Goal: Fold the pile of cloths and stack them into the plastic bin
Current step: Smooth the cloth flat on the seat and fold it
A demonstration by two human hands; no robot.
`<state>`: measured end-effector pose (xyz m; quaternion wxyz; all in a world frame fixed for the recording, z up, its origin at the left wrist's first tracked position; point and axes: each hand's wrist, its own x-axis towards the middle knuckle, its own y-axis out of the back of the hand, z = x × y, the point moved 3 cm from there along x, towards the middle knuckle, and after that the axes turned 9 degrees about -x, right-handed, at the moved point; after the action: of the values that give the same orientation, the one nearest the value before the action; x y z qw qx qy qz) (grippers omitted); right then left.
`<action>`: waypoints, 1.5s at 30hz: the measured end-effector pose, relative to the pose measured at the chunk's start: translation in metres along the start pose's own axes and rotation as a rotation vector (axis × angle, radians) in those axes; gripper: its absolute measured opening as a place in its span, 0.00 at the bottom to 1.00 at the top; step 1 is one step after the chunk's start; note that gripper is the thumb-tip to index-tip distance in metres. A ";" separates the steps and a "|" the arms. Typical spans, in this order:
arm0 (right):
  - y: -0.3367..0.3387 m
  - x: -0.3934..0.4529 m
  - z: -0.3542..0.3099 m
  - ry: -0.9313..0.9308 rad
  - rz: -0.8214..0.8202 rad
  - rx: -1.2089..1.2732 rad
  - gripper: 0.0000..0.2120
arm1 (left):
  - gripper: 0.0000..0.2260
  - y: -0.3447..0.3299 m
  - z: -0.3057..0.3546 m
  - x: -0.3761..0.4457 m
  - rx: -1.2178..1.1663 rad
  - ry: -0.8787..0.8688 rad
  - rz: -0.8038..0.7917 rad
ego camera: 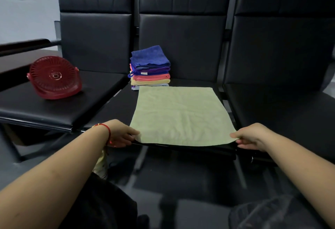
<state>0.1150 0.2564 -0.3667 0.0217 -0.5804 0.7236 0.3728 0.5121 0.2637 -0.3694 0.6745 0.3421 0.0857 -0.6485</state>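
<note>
Head view: a pale green cloth (181,116) lies spread flat on the middle black seat (116,112). The left hand (121,134) and right hand (252,136) each pinch a near corner, apparently thumb on top. Behind it, touching its far edge, sits a stack of folded cloths (150,67). A red fan (54,77) rests on the seat to the left.

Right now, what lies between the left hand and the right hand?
In the head view, the near edge of the light green cloth spans between the left hand and the right hand; each hand pinches one near corner.
</note>
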 end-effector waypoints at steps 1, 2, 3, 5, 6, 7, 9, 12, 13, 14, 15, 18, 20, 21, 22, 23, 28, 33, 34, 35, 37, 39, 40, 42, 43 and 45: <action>0.000 0.000 0.001 -0.021 -0.032 0.013 0.10 | 0.11 0.000 0.000 0.001 0.013 -0.003 -0.005; -0.001 0.001 0.001 -0.036 -0.069 0.024 0.09 | 0.10 0.000 0.000 0.000 0.030 0.001 -0.012; -0.002 0.001 0.002 -0.050 -0.099 0.028 0.09 | 0.10 0.000 -0.002 0.001 0.055 0.012 -0.021; -0.001 0.001 0.002 -0.071 -0.120 0.005 0.08 | 0.09 -0.001 -0.004 0.001 0.115 0.047 -0.034; -0.001 0.001 0.001 -0.077 -0.117 -0.010 0.07 | 0.09 -0.001 -0.005 -0.002 0.150 0.068 -0.039; -0.001 0.001 0.000 -0.081 -0.118 -0.020 0.06 | 0.09 0.000 -0.006 -0.003 0.185 0.091 -0.049; -0.002 -0.002 -0.001 -0.092 -0.135 -0.010 0.05 | 0.08 0.000 -0.007 -0.007 0.198 0.124 -0.114; -0.001 -0.009 -0.011 -0.026 -0.157 0.113 0.05 | 0.04 -0.005 0.005 -0.011 -0.082 -0.035 -0.224; 0.003 -0.011 -0.020 0.070 -0.145 0.220 0.06 | 0.05 -0.004 0.015 -0.011 -0.262 -0.161 -0.236; 0.008 -0.014 -0.031 0.187 -0.125 0.354 0.07 | 0.06 -0.003 0.027 -0.016 -0.454 -0.288 -0.238; 0.014 -0.017 -0.040 0.286 -0.104 0.489 0.08 | 0.07 0.000 0.036 -0.018 -0.622 -0.389 -0.226; 0.013 -0.015 -0.043 0.334 -0.071 0.569 0.05 | 0.06 0.007 0.037 -0.009 -0.675 -0.407 -0.124; 0.003 -0.002 -0.030 0.247 -0.054 0.399 0.05 | 0.04 0.005 0.022 0.002 -0.396 -0.230 -0.081; -0.002 0.003 -0.024 0.211 -0.050 0.323 0.07 | 0.03 0.003 0.015 0.005 -0.261 -0.146 -0.083; -0.004 0.008 -0.020 0.188 -0.036 0.251 0.07 | 0.03 0.000 0.011 0.006 -0.164 -0.095 -0.081; -0.004 0.013 -0.018 0.178 -0.018 0.178 0.07 | 0.03 -0.001 0.011 0.006 -0.106 -0.076 -0.070; -0.004 0.020 -0.019 0.218 0.103 -0.135 0.06 | 0.08 -0.003 0.015 0.001 -0.021 -0.032 0.019; -0.006 0.019 -0.023 0.258 0.166 -0.355 0.11 | 0.09 -0.005 0.016 -0.007 -0.286 0.025 0.007; -0.009 0.019 -0.023 0.233 0.138 -0.303 0.11 | 0.09 -0.005 0.018 -0.008 -0.344 0.031 -0.029; -0.011 0.020 -0.023 0.208 0.100 -0.228 0.10 | 0.08 -0.005 0.019 -0.008 -0.400 0.035 -0.071; -0.018 0.017 -0.022 0.152 0.011 -0.083 0.09 | 0.06 -0.006 0.020 -0.007 -0.468 0.026 -0.129; -0.020 0.019 -0.021 0.114 -0.039 0.031 0.13 | 0.05 -0.007 0.022 -0.005 -0.472 -0.016 -0.115; -0.020 0.019 -0.021 0.099 -0.050 0.061 0.15 | 0.05 -0.009 0.023 -0.004 -0.476 -0.045 -0.102; -0.017 0.023 -0.021 0.100 -0.031 0.046 0.19 | 0.04 -0.011 0.025 -0.002 -0.487 -0.076 -0.095; -0.015 0.025 -0.020 0.109 -0.012 0.026 0.19 | 0.04 -0.012 0.025 -0.001 -0.477 -0.069 -0.093; -0.010 0.026 -0.022 0.130 0.058 -0.015 0.18 | 0.04 -0.013 0.023 0.000 -0.415 -0.034 -0.077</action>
<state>0.1242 0.2223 -0.3685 -0.0403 -0.5823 0.7372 0.3402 0.4926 0.2519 -0.3566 0.7066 0.1812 0.2191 -0.6480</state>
